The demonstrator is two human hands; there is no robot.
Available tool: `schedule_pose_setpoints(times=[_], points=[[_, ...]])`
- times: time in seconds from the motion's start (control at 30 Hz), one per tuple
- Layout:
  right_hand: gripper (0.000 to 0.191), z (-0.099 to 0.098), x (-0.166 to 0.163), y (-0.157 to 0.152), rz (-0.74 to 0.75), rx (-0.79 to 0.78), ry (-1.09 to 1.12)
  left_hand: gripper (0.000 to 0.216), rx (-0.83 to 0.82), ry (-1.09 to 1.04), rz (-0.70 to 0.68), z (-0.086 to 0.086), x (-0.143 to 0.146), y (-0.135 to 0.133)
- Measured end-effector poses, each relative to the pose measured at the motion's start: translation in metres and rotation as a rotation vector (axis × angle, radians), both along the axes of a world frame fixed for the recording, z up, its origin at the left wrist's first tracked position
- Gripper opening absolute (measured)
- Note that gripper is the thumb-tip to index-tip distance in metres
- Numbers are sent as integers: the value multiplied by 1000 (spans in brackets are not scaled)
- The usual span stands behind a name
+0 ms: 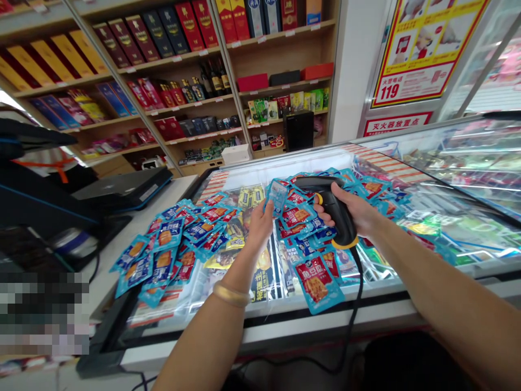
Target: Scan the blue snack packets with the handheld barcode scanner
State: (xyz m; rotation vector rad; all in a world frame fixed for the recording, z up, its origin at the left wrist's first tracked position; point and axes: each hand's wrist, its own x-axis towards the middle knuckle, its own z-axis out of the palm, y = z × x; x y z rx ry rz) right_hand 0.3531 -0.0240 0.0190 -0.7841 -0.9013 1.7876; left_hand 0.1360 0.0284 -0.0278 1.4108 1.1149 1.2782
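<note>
My left hand [260,220] is closed on a small blue snack packet [277,196], its printed back side facing me. In my right hand [354,209] is a black and yellow barcode scanner [336,212], its head directed left toward that packet. The scanner's cable [357,293] hangs down over the freezer's front edge. Below both hands, many blue and red snack packets [319,282] lie loose on the glass top. Another heap of such packets [165,260] is spread out to the left of my left forearm.
The packets rest on a glass-topped chest freezer [183,345] with goods visible inside. On the left, a counter [120,252] carries a dark flat device [122,187]. Shelves [280,46] of boxes and bottles stand behind. A fire notice [427,54] hangs at the right.
</note>
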Motion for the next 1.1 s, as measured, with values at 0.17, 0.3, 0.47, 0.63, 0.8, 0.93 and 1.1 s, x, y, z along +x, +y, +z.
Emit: schedule_pose_setpoints(times=[0.17,0.3,0.47,0.63,0.8,0.93,1.1], points=[[38,-3,0,1,6,0,4,42,10,5,-15,2,2,-3],[39,-1,-1,1,11,5,6,42,44,31,-12,1,1,-2],[36,1,0,0,-19,2,28,40,167,121,33,0,1,2],[34,8,-5,0,-67,30,44,42,382,356,216,16,-22,9],[37,18,-30,3,25,13,51,47,390,921,400,41,-78,8],[38,18,-58,11,149,-25,50,48,191,1305,564,42,-116,-3],[36,10,-81,18,177,-83,44,53,31,1549,506,32,-129,-12]])
